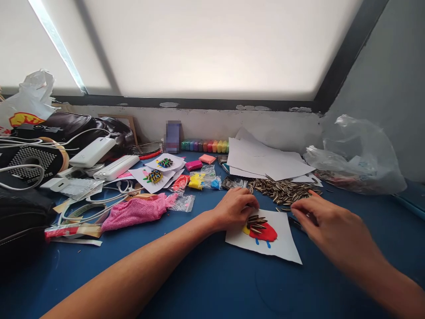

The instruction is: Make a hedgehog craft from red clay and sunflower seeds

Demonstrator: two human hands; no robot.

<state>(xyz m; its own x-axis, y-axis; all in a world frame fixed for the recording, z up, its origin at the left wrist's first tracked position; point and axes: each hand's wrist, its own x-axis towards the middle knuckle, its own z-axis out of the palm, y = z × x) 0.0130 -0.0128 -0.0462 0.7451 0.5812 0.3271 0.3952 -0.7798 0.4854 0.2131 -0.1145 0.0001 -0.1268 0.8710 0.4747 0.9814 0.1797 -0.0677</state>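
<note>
A white sheet of paper (pixel 282 248) lies on the blue table. It bears a flat clay figure (pixel 269 232) with a red body, a yellow end and blue legs. Several striped sunflower seeds (pixel 257 223) stick up from the clay. My left hand (pixel 236 206) presses on the sheet's upper left edge, fingers curled and bunched beside the clay. Over the near right side of the sunflower seed pile (pixel 282 190) is my right hand (pixel 327 217), its thumb and forefinger pinched together. Whatever lies between those fingertips is too small to make out.
Beneath my right hand shows a dark slim object (pixel 296 223). White sheets (pixel 265 159) and a plastic bag (pixel 361 164) stand behind the pile. Leftward are clay packets (pixel 197 180), two finished clay pictures (pixel 152 178), a pink cloth (pixel 136 213), power banks (pixel 117 167) and cables.
</note>
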